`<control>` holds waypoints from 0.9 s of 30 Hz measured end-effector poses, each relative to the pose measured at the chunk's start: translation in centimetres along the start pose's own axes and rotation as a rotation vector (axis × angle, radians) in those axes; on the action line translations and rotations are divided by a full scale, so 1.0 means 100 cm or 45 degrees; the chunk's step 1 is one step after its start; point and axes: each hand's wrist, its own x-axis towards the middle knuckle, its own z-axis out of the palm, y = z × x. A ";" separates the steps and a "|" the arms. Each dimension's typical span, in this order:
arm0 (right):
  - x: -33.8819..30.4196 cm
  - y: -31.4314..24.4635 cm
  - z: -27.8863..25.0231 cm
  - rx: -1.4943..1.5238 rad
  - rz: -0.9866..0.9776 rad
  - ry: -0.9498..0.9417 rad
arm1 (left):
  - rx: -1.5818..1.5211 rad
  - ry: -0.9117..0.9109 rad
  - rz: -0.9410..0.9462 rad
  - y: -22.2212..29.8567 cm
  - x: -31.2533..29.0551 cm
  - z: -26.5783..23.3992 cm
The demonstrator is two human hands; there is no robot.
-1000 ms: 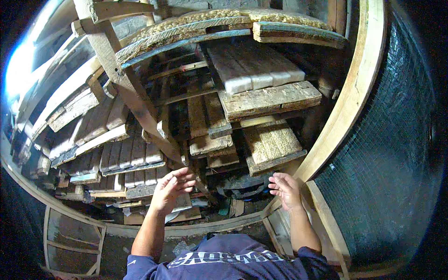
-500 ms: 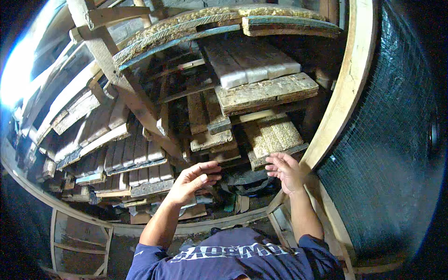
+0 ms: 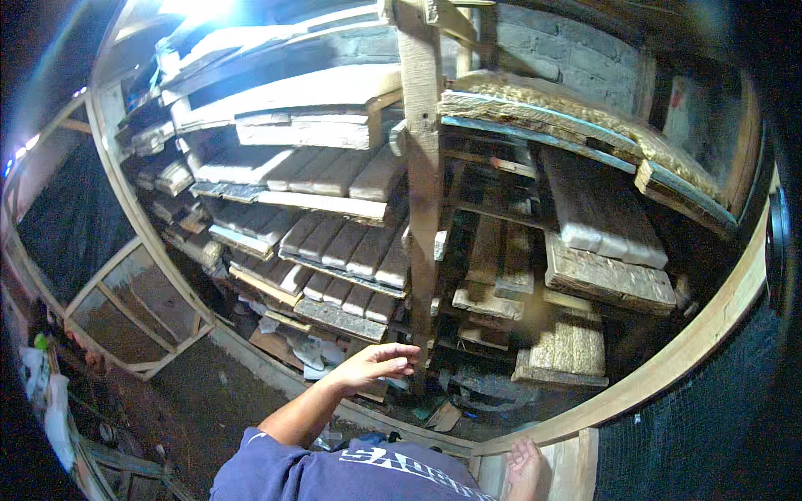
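Note:
My left hand (image 3: 380, 369) is raised in front of wooden shelving, fingers stretched loosely forward and nothing in them. Lower down on the right, my right hand (image 3: 525, 464) is beside the pale wooden door frame (image 3: 576, 468), its fingers loosely apart and holding nothing I can see. Beyond my left hand, rows of whitish long blocks (image 3: 338, 246) lie side by side on boards. To the right, a row of smooth pale blocks (image 3: 606, 221) rests on a thick plank (image 3: 614, 275). Yellowish, grainy-surfaced blocks (image 3: 572, 342) sit on a lower board.
An upright wooden post (image 3: 422, 167) divides the racks. At upper right, a board with a blue edge (image 3: 535, 138) bears a yellowish grainy layer. A curved-looking wooden beam (image 3: 652, 397) and dark netting (image 3: 685, 459) stand at right; a framed panel (image 3: 138, 309) is at left.
The view has swung to the left, so the racks appear farther right. My right hand has dropped down toward my side; my left hand stays raised, its fingers still apart.

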 end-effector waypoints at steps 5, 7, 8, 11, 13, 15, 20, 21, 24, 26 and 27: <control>-0.008 -0.028 0.083 -0.187 -0.009 -0.042 | 0.100 -0.077 0.039 -0.002 0.008 -0.002; -0.006 -0.034 0.105 -0.329 -0.020 -0.134 | 0.240 -0.084 0.097 0.005 0.010 0.002; -0.008 -0.035 0.116 -0.361 -0.022 -0.164 | 0.278 -0.119 0.123 0.008 0.008 0.001; -0.015 -0.023 0.144 -0.481 -0.033 -0.195 | 0.258 -0.121 0.058 0.001 -0.005 -0.013; -0.017 -0.009 0.153 -0.522 -0.017 -0.214 | 0.280 -0.150 -0.006 -0.010 -0.016 -0.025; -0.022 0.003 0.160 -0.563 0.037 -0.216 | 0.267 -0.120 -0.065 -0.015 -0.028 -0.038; -0.038 0.035 0.174 -0.649 0.123 -0.198 | 0.297 -0.122 -0.095 -0.045 -0.049 -0.074; -0.042 0.040 0.178 -0.672 0.130 -0.190 | 0.280 -0.134 -0.110 -0.049 -0.051 -0.080; -0.055 0.054 0.201 -0.731 0.149 -0.138 | 0.328 -0.161 -0.094 -0.057 -0.058 -0.093; -0.060 0.064 0.211 -0.768 0.157 -0.132 | 0.227 -0.125 -0.158 -0.060 -0.065 -0.096; -0.065 0.068 0.221 -0.787 0.146 -0.131 | 0.260 -0.146 -0.127 -0.061 -0.067 -0.099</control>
